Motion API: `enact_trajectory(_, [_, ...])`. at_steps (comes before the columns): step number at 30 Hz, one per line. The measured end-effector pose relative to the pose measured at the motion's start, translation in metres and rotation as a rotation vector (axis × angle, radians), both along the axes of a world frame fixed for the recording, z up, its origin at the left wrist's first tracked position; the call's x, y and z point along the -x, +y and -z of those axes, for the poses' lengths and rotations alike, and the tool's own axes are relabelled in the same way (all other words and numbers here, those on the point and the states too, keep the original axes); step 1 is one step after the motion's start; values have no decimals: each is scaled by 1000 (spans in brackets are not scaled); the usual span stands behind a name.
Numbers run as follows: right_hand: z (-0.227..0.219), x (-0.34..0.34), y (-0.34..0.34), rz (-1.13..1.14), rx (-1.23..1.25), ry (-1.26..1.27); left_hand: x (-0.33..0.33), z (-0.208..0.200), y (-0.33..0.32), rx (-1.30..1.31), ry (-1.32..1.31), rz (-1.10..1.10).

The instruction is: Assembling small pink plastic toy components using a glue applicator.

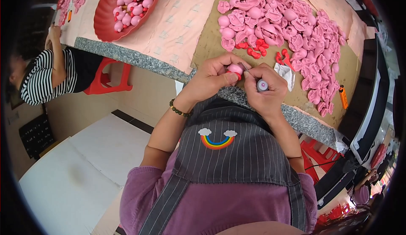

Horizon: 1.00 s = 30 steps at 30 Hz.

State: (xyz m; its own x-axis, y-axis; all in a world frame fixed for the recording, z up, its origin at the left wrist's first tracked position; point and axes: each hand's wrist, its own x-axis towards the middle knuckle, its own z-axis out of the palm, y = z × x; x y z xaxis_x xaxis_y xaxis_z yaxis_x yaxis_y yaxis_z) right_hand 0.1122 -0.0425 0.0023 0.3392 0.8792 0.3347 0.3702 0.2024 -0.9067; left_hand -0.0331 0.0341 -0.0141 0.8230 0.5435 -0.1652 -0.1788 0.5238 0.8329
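A small pink toy piece (234, 69) with a red part at its underside sits pinched between the thumb and fingers of the left hand (213, 76), held just above the speckled stone edge of the surface (139, 59). The right hand (264, 89) is touching it from the right, fingers closed around a small glue bottle (262, 85) whose thin tip points at the piece. Just beyond the hands, on a brown cardboard sheet (207, 40), lie loose red parts (253, 49) and a wide heap of pink shells (292, 28), leaving only a narrow bare strip of cardboard near the edge. A white scrap (285, 72) lies just right of the right hand. Farther left stands a red bowl (103, 23) of finished pink pieces, and a person in a striped shirt (42, 80) works at the far left.
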Motion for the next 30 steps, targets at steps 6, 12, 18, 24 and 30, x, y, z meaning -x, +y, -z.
enact_trajectory(6, [-1,-1,1,-97,-62,33,1,2,1,3,4,12])
enact_trajectory(12, [-1,0,1,-68,-17,11,2,4,2,6,-15,26])
enact_trajectory(18, [1,1,1,-14,-17,24,2,3,2,20,-12,14])
enact_trajectory(24, [0,0,0,-93,-11,18,2,1,1,31,0,18])
enact_trajectory(30, [1,3,1,-28,13,10,3,3,3,20,8,22])
